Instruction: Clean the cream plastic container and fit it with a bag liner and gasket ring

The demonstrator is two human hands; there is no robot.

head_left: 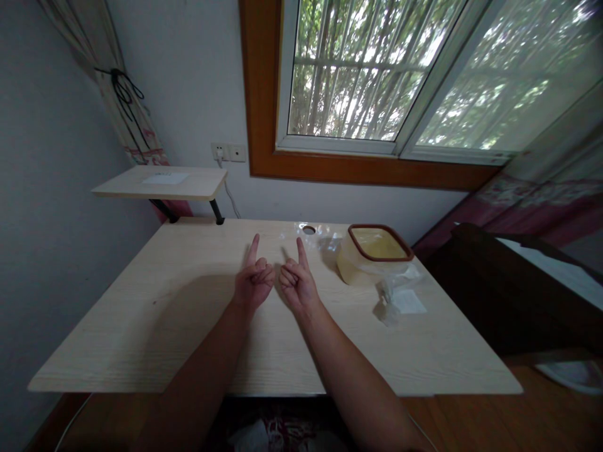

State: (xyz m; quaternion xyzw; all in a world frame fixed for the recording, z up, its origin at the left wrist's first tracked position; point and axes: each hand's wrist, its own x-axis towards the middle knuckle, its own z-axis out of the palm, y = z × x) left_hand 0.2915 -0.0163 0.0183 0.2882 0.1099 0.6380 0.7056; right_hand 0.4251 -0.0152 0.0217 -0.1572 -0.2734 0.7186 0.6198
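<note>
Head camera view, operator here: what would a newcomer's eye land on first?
The left hand and right hand come first, held close together over the light wood desk with index fingers raised. Just right of them stands a translucent plastic container with a brown rim, and a bright window fills the wall above.
</note>
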